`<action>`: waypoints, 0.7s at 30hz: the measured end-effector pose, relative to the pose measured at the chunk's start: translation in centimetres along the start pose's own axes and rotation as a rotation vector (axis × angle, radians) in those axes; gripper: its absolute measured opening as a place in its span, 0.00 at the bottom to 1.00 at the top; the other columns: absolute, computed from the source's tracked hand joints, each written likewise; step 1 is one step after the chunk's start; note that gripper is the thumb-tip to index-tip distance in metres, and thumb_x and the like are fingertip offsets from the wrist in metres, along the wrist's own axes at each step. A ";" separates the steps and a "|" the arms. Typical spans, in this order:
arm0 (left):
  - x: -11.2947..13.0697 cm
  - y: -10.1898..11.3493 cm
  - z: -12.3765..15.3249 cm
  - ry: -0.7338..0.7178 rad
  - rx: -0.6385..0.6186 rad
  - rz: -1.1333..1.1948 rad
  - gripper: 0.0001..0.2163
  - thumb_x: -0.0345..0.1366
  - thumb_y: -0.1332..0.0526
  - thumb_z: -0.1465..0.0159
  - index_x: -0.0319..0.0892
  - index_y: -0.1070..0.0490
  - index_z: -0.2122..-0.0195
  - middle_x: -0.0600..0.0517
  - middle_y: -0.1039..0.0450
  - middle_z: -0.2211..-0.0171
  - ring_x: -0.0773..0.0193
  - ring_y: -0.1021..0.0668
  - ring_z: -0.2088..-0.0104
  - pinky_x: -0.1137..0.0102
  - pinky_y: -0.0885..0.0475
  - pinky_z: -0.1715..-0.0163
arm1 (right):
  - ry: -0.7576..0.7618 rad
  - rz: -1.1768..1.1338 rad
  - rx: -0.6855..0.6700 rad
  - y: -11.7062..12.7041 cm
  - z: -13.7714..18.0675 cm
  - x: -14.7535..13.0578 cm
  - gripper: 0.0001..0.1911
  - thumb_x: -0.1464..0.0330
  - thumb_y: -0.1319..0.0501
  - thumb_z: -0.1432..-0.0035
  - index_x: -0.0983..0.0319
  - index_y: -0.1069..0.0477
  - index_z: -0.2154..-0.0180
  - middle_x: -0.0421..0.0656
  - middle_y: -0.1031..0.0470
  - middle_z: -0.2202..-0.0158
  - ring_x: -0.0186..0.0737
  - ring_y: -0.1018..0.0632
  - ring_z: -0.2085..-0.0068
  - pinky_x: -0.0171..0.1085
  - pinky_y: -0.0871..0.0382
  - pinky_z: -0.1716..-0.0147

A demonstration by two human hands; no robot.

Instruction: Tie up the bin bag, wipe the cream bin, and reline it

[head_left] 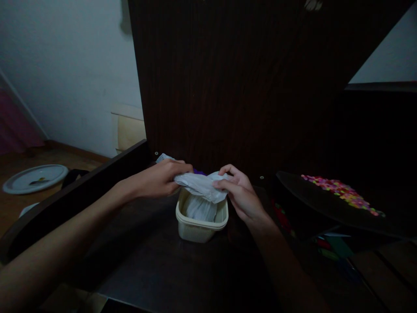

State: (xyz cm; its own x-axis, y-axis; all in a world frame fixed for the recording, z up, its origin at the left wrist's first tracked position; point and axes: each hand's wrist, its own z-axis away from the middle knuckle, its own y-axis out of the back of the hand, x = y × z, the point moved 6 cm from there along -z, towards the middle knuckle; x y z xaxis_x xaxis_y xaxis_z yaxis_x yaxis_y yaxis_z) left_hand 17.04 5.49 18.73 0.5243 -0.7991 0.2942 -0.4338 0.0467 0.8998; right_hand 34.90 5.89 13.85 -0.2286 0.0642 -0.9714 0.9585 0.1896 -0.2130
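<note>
Hands: left (159, 179) and right (239, 191) both pinch a white bag (202, 186) tight, right over a cream tub (201, 224) on the dark table (156, 261).

Tub (201, 226) centre-frame on desk (156, 261), bag (202, 184) over it between left hand (159, 179) and right hand (243, 195), plate (34, 178) far left.

White plate (34, 177) on the wooden floor (9, 208), far left. Bright beads (342, 193) heaped on a dark tray (309, 202), right; dark panel (228, 87) behind.
</note>
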 end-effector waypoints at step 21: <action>-1.4 -2.0 -3.7 -0.095 -0.218 0.607 0.23 0.45 0.39 0.32 0.41 0.37 0.83 0.58 0.43 0.81 0.69 0.37 0.78 0.72 0.41 0.76 | -0.117 -0.113 -0.069 0.5 -0.5 -0.1 0.22 0.70 0.24 0.52 0.60 0.30 0.58 0.38 0.21 0.70 0.21 0.39 0.84 0.24 0.55 0.88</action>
State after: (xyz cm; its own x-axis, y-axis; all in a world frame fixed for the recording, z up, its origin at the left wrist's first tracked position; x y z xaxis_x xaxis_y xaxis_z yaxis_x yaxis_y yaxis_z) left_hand 19.88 8.75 17.66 0.1610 -0.6414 0.7502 -0.4686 0.6193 0.6300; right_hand 35.33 6.47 13.84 -0.3093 -0.0754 -0.9480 0.9128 0.2560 -0.3182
